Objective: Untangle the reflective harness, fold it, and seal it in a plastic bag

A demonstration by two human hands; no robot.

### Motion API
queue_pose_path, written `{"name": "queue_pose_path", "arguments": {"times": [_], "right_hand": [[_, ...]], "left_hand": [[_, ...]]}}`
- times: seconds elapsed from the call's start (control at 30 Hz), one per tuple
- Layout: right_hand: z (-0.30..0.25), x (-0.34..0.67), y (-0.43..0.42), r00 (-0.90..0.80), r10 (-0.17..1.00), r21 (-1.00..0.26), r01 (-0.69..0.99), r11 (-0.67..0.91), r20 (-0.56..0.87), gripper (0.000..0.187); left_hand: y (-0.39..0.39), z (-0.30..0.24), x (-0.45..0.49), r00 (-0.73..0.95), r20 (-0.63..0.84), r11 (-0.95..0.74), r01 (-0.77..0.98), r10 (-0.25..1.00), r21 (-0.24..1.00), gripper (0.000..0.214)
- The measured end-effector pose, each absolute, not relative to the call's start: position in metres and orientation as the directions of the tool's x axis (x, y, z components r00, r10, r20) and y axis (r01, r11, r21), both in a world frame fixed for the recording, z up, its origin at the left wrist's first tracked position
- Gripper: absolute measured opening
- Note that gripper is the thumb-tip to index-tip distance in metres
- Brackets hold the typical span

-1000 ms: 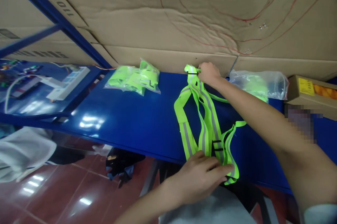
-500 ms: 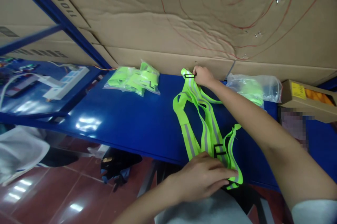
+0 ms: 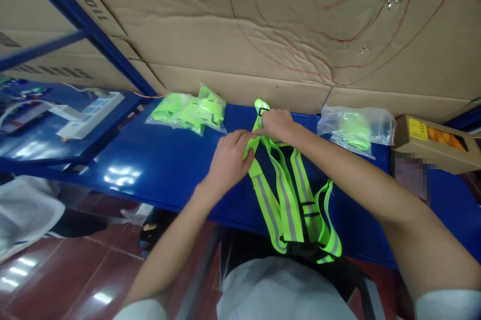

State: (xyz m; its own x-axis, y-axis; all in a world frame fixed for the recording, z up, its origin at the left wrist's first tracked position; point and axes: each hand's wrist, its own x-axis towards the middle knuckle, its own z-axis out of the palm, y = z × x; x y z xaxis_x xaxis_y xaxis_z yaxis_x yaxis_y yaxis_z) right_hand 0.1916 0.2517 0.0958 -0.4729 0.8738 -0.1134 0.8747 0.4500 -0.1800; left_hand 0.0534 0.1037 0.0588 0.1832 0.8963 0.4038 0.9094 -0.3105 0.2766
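Observation:
A neon-green strap vest (image 3: 285,200) with grey reflective stripes lies lengthwise on the blue table (image 3: 180,170), its near end hanging over the front edge. My right hand (image 3: 276,124) is closed on the vest's far end, by a black buckle. My left hand (image 3: 227,160) pinches the left strap just beside it, fingers curled round the webbing. The two hands almost touch.
Bagged green vests (image 3: 190,109) lie at the back left, and another clear bag (image 3: 355,127) at the back right beside a cardboard box (image 3: 436,142). Cardboard sheets (image 3: 263,34) wall off the back. A white power strip (image 3: 90,112) sits on the left bench. Red tiled floor lies below.
My left hand let go of the vest's near end and moved up to the left strap near the top. My right hand drew the far end slightly nearer and left.

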Motion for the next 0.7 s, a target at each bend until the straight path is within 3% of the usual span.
{"name": "queue_pose_path", "arguments": {"times": [0.03, 0.1, 0.23, 0.5, 0.7], "right_hand": [[0.092, 0.191, 0.252, -0.463, 0.877, -0.19, 0.879, 0.437, -0.124, 0.035], [0.089, 0.195, 0.256, -0.443, 0.888, -0.223, 0.885, 0.409, -0.125, 0.027], [0.099, 0.21, 0.27, -0.42, 0.906, -0.343, 0.859, 0.379, -0.05, 0.023], [0.122, 0.241, 0.273, -0.439, 0.899, -0.584, 0.733, 0.347, -0.017, 0.016], [0.124, 0.266, 0.27, -0.37, 0.921, -0.761, 0.631, 0.152, -0.123, 0.01]], "left_hand": [[0.12, 0.061, 0.047, 0.181, 0.285, -0.249, 0.942, 0.941, 0.224, 0.035], [0.145, 0.064, 0.04, 0.184, 0.195, -0.223, 0.953, 0.963, 0.203, 0.032], [0.174, 0.064, 0.04, 0.215, 0.124, -0.238, 0.947, 0.969, 0.218, 0.025], [0.192, 0.056, 0.047, 0.413, 0.083, -0.421, 0.878, 0.907, 0.229, 0.038], [0.187, 0.049, 0.042, 0.453, 0.101, -0.462, 0.842, 0.886, 0.279, 0.025]]}}
